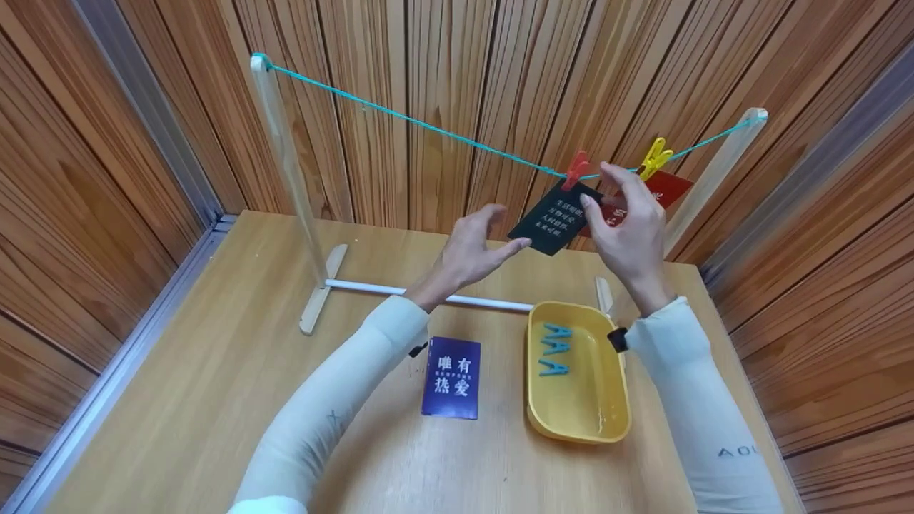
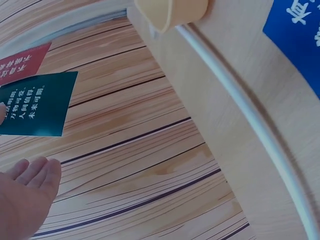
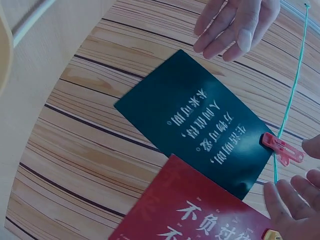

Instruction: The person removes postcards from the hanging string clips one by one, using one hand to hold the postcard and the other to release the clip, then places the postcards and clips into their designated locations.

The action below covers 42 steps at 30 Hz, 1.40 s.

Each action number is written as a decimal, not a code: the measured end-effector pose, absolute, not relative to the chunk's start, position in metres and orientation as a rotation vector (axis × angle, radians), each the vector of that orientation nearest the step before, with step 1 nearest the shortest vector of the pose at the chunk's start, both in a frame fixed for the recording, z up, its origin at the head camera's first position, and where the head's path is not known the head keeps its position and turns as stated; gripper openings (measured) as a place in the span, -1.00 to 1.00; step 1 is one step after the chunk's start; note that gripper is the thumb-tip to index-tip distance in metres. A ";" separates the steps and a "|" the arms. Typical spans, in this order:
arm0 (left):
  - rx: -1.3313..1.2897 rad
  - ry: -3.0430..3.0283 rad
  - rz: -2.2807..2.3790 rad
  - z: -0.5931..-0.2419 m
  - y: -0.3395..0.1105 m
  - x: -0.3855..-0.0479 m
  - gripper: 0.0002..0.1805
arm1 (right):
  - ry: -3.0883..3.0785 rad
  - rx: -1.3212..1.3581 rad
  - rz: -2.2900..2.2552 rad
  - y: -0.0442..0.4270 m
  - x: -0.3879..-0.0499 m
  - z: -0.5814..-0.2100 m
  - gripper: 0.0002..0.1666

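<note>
Flanking the green card, fingers parted, left hand and right hand clear its lower edge.

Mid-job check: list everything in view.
green card: 1, green, in red peg
red peg: 1, red, on string
red card: 1, red, in yellow peg
yellow peg: 1, yellow, on string
string: 1, turquoise, between posts
posts: 2, pale, at string ends
rod: 1, white, low between posts
blue card: 1, blue, on table
tray: 1, yellow, on table
clips: 3, teal, in tray
table: 1, tan, under tray
walls: 3, brown, around table
strips: several, grey, by walls
left hand: 1, bare, by green card
right hand: 1, bare, by red peg
sleeves: 2, pale, behind hands
wrist pieces: 2, black, by sleeves
</note>
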<state>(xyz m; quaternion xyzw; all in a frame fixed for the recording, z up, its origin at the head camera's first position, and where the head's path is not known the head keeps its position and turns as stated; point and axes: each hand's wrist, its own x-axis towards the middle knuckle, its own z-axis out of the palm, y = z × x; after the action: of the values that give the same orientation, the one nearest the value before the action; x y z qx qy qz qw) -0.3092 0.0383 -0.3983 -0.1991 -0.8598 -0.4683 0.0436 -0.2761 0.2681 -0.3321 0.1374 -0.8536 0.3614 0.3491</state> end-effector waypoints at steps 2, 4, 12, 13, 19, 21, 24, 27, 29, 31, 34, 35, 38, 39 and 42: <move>-0.615 -2.631 -1.433 -0.394 0.041 -0.312 -0.25 | -2.230 0.342 0.930 0.268 -0.280 -0.326 -0.39; -0.627 -2.633 -1.435 -0.390 0.044 -0.315 -0.26 | -2.248 0.325 0.927 0.267 -0.283 -0.321 -0.39; -0.694 -2.647 -1.435 -0.386 0.057 -0.323 -0.28 | -2.354 0.273 1.047 0.259 -0.290 -0.311 -0.34; -0.692 -2.658 -1.440 -0.385 0.058 -0.325 -0.29 | -2.364 0.262 1.081 0.258 -0.291 -0.310 -0.33; -0.677 -2.658 -1.509 -0.377 0.066 -0.334 -0.40 | -2.386 0.209 1.200 0.253 -0.296 -0.304 -0.33; -0.678 -2.644 -1.544 -0.375 0.069 -0.336 -0.45 | -2.395 0.209 1.214 0.252 -0.298 -0.304 -0.35; -0.695 -2.630 -1.589 -0.372 0.074 -0.337 -0.51 | -2.399 0.211 1.236 0.251 -0.300 -0.304 -0.38; -0.715 -2.615 -1.632 -0.371 0.081 -0.336 -0.55 | -2.393 0.207 1.242 0.250 -0.302 -0.303 -0.41; -0.715 -2.601 -1.654 -0.370 0.085 -0.336 -0.59 | -2.389 0.206 1.243 0.250 -0.302 -0.303 -0.42; -0.707 -2.595 -1.661 -0.370 0.088 -0.335 -0.63 | -2.391 0.202 1.242 0.249 -0.302 -0.303 -0.43; -0.690 -2.602 -1.651 -0.371 0.091 -0.333 -0.67 | -2.391 0.197 1.261 0.249 -0.302 -0.303 -0.43; -0.686 -2.609 -1.644 -0.371 0.091 -0.333 -0.68 | -2.390 0.193 1.268 0.249 -0.302 -0.303 -0.43; -0.684 -2.624 -1.636 -0.370 0.092 -0.332 -0.68 | -2.384 0.189 1.284 0.249 -0.303 -0.303 -0.45; -0.686 -2.629 -1.635 -0.370 0.092 -0.332 -0.68 | -2.382 0.187 1.288 0.249 -0.304 -0.302 -0.45; -0.694 -2.636 -1.620 -0.370 0.092 -0.332 -0.68 | -2.377 0.185 1.297 0.250 -0.304 -0.302 -0.47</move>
<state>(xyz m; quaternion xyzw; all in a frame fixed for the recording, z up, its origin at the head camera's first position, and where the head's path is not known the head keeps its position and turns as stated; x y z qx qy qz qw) -0.3319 0.0923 -0.3696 -0.2189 -0.8313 -0.5108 -0.0147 -0.3041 0.2503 -0.3017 0.0668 -0.8557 0.4671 0.2122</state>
